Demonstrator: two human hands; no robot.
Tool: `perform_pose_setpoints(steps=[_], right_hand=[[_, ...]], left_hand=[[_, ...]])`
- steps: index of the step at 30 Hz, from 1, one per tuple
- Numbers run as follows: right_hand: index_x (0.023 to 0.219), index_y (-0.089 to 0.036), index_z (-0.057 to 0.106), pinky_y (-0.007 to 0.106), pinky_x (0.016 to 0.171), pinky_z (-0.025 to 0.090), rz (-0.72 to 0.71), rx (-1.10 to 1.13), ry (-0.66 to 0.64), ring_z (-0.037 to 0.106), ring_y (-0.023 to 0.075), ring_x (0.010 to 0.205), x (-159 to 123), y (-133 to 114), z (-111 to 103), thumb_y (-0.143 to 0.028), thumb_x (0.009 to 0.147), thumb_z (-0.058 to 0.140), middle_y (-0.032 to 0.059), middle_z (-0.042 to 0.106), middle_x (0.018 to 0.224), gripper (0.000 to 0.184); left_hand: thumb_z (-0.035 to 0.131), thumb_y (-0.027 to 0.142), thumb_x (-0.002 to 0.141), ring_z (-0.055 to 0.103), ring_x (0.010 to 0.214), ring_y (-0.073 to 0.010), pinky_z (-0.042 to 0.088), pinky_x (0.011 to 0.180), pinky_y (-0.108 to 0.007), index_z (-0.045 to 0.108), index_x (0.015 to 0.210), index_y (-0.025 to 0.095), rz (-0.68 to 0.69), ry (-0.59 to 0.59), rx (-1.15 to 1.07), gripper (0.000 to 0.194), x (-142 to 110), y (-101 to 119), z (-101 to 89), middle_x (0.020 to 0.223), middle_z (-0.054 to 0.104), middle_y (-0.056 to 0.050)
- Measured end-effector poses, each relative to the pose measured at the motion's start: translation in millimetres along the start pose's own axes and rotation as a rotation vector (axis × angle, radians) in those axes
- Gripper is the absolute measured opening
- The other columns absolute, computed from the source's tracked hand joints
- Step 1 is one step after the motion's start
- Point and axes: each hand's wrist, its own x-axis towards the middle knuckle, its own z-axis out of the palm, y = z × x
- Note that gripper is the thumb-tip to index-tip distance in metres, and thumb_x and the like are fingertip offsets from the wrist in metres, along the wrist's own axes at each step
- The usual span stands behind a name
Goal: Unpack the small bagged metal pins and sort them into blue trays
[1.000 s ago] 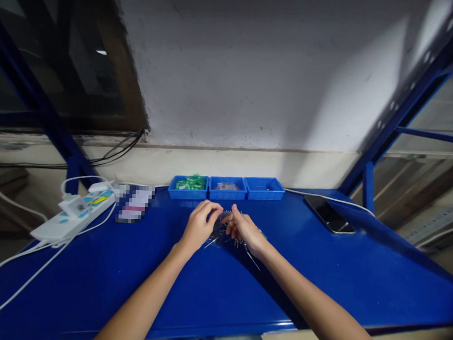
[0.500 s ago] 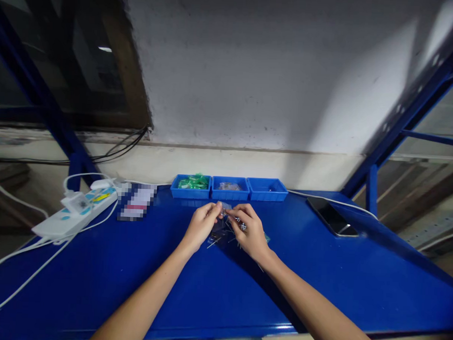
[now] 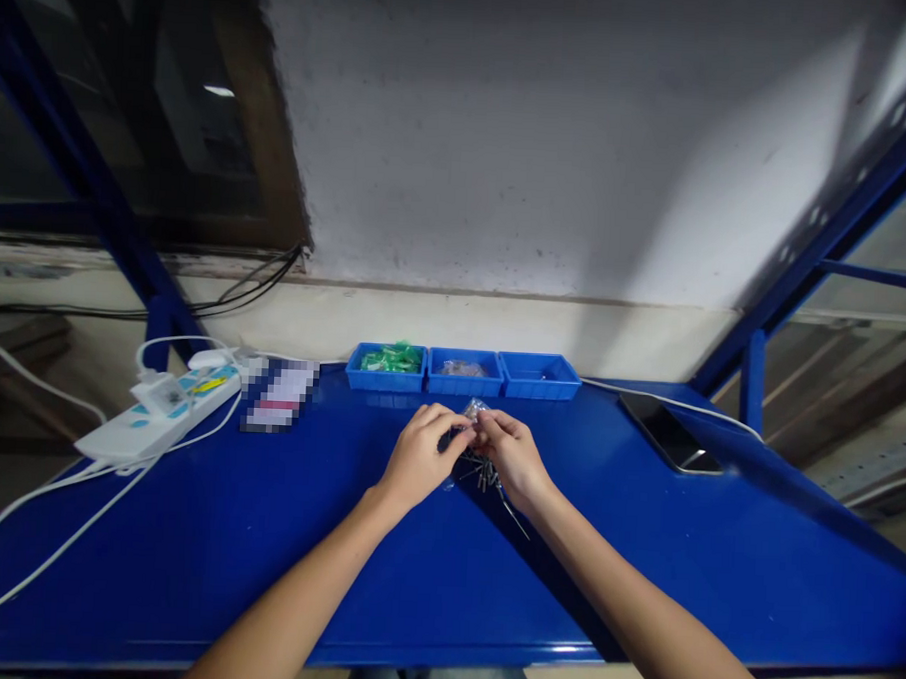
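Note:
Over the middle of the blue table, my left hand (image 3: 419, 454) and my right hand (image 3: 517, 458) meet with fingertips pinched. Between them is a small clear plastic bag (image 3: 475, 408), which sticks up past the fingertips. What is inside the bag cannot be made out. Thin metal pin-like pieces (image 3: 486, 475) show just under my right hand, partly covered by the fingers. One longer thin rod (image 3: 516, 519) points toward the table's front.
Three blue bins stand at the back: one with green packets (image 3: 393, 358), one with clear packets (image 3: 461, 368), and a right-hand bin (image 3: 539, 388). A phone (image 3: 670, 435) lies at right. A white power strip (image 3: 161, 412) with cables and a blurred-out paper (image 3: 281, 397) are at left.
The clear bag came up between both hands and its top now stands above the fingertips. My hands have shifted slightly right in the picture, as has the whole scene.

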Motion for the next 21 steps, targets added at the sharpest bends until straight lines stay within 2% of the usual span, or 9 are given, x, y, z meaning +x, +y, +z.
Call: perform_pose_setpoints(steps=[2, 5, 8, 10, 12, 14, 17, 19, 21], right_hand=[[0.080, -0.018, 0.057, 0.025, 0.056, 0.040, -0.068, -0.109, 0.023, 0.051, 0.0130, 0.057, 0.4, 3.1, -1.0, -0.044, 0.073, 0.063, -0.0010, 0.055, 0.064, 0.027], [0.085, -0.019, 0.058, 0.029, 0.063, 0.044, -0.292, -0.378, 0.012, 0.056, 0.0165, 0.069, -4.3, 2.6, -0.2, -0.034, 0.079, 0.055, 0.0030, 0.059, 0.077, 0.016], [0.085, -0.021, 0.063, 0.034, 0.081, 0.045, -0.534, -0.625, -0.037, 0.056, 0.0196, 0.091, -11.6, 0.2, 2.1, -0.019, 0.079, 0.049, 0.0069, 0.056, 0.096, 0.015], [0.086, -0.021, 0.065, 0.037, 0.088, 0.043, -0.592, -0.685, -0.039, 0.052, 0.0217, 0.103, -13.9, 0.0, 3.1, -0.013, 0.074, 0.050, 0.0085, 0.050, 0.106, 0.021], [0.088, -0.022, 0.064, 0.037, 0.086, 0.045, -0.534, -0.634, 0.000, 0.050, 0.0226, 0.106, -12.5, 1.1, 3.2, -0.014, 0.071, 0.052, 0.0087, 0.047, 0.109, 0.022], [0.091, -0.021, 0.060, 0.034, 0.077, 0.048, -0.400, -0.493, 0.053, 0.053, 0.0210, 0.097, -8.1, 2.6, 2.4, -0.021, 0.071, 0.056, 0.0070, 0.051, 0.101, 0.021], [0.099, -0.021, 0.053, 0.028, 0.065, 0.046, -0.274, -0.295, 0.037, 0.056, 0.0156, 0.075, -0.9, 2.6, 0.8, -0.033, 0.070, 0.063, 0.0013, 0.057, 0.083, 0.032], [0.092, -0.019, 0.055, 0.025, 0.058, 0.043, -0.266, -0.293, -0.039, 0.053, 0.0129, 0.062, 1.5, -2.5, 0.5, -0.036, 0.072, 0.063, -0.0010, 0.057, 0.072, 0.028], [0.080, -0.018, 0.058, 0.024, 0.054, 0.039, -0.329, -0.385, -0.048, 0.051, 0.0118, 0.057, 1.7, -15.1, 0.6, -0.036, 0.077, 0.059, -0.0010, 0.056, 0.065, 0.018]], left_hand=[[0.045, 0.042, 0.088, 0.057, 0.080, -0.0165, 0.045, 0.077, -0.029, 0.066, 0.089, 0.018, -0.167, 0.010, -0.158, 0.031, 2.1, -2.2, 0.6, 0.085, 0.064, -0.004], [0.033, 0.052, 0.089, 0.056, 0.066, -0.0141, 0.043, 0.062, -0.025, 0.066, 0.087, 0.013, -0.440, -0.023, -0.428, 0.051, 5.3, -6.8, 0.7, 0.078, 0.065, -0.006], [0.044, 0.054, 0.084, 0.053, 0.059, -0.0119, 0.036, 0.051, -0.021, 0.065, 0.088, 0.011, -0.559, -0.049, -0.610, 0.048, 7.2, -9.7, -0.1, 0.070, 0.062, -0.004], [0.055, 0.048, 0.079, 0.053, 0.059, -0.0119, 0.037, 0.053, -0.020, 0.065, 0.086, 0.012, -0.537, -0.008, -0.612, 0.038, 7.6, -10.7, -1.0, 0.065, 0.060, -0.002], [0.060, 0.041, 0.077, 0.056, 0.066, -0.0137, 0.042, 0.062, -0.023, 0.065, 0.086, 0.014, -0.459, 0.081, -0.553, 0.030, 7.9, -12.0, -1.6, 0.071, 0.063, -0.002], [0.060, 0.037, 0.077, 0.060, 0.078, -0.0162, 0.045, 0.073, -0.026, 0.065, 0.091, 0.016, -0.367, 0.145, -0.512, 0.025, 8.1, -13.5, -1.5, 0.084, 0.066, -0.004], [0.059, 0.034, 0.079, 0.061, 0.086, -0.0175, 0.045, 0.079, -0.028, 0.064, 0.096, 0.017, -0.295, 0.116, -0.522, 0.024, 8.6, -14.9, -0.4, 0.094, 0.068, -0.006], [0.057, 0.034, 0.080, 0.062, 0.086, -0.0178, 0.046, 0.079, -0.029, 0.064, 0.097, 0.017, -0.287, 0.072, -0.526, 0.025, 9.0, -15.5, 0.1, 0.095, 0.068, -0.006], [0.054, 0.037, 0.081, 0.062, 0.086, -0.0189, 0.046, 0.079, -0.030, 0.064, 0.099, 0.018, -0.299, 0.036, -0.450, 0.029, 9.3, -17.6, -0.8, 0.095, 0.069, -0.007]])
